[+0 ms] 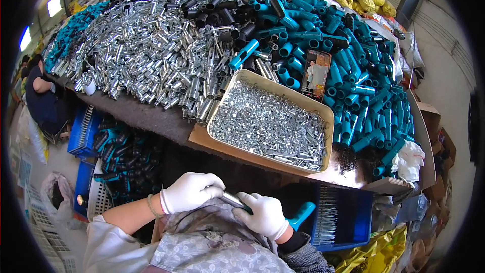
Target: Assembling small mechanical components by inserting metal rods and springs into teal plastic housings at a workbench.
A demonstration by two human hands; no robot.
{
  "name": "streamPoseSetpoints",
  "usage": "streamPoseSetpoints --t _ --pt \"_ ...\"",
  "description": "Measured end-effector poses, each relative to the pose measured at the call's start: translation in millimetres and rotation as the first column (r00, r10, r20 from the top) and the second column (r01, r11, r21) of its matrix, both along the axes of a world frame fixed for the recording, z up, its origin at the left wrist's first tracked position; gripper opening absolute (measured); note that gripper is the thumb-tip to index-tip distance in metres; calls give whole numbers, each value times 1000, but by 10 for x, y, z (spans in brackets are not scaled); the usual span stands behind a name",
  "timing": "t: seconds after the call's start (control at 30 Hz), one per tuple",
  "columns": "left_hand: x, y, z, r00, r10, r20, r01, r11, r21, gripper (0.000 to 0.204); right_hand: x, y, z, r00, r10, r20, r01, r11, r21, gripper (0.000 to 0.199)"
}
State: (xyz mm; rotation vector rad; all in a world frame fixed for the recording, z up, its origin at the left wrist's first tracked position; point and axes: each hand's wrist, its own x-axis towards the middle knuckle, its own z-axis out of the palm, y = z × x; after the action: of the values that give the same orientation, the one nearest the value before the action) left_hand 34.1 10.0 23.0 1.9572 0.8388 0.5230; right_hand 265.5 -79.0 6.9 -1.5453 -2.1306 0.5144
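Observation:
Both hands wear white gloves and are close together above my lap, at the table's near side. A short, shiny metal tube [231, 199] spans the gap between them. My left hand [194, 192] is closed at the tube's left end, fingertips bent around it. My right hand [262, 215] wraps the other end, with a dark part showing by its fingers. Past my right wrist a curved teal handle [301, 216] sticks out; whether it joins the tube is hidden by the hand. In front of the hands stands a cream tray [216, 130] full of small metal parts.
Heaped on the table are silver metal tubes [146, 45] and teal plastic handles [348, 71]. A phone [316, 75] leans behind the tray. Below are blue bins [348, 222] and a pile of black-and-teal pieces [121, 159]. Another person [43, 98] sits at far left.

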Motion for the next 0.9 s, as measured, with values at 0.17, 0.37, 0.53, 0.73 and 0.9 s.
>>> streamPoseSetpoints --t 0.17,0.37,0.53,0.73,0.9 --pt "52 -24 16 998 30 -46 -36 991 -129 17 3 28 -15 1000 15 17 -16 999 36 36" --pt "53 -42 155 891 -451 -55 375 660 652 28 389 96 -228 658 -28 -753 -518 709 -478 32" --pt "-58 28 293 996 -47 -73 45 998 -34 48 153 24 68 982 54 -179 -67 995 -68 39" --pt "23 -42 387 938 -347 9 302 829 471 27 325 158 68 741 185 -646 -464 836 -293 32" --pt "37 -52 546 882 -468 -59 402 681 612 32 355 164 6 549 144 -824 -697 624 -355 32"
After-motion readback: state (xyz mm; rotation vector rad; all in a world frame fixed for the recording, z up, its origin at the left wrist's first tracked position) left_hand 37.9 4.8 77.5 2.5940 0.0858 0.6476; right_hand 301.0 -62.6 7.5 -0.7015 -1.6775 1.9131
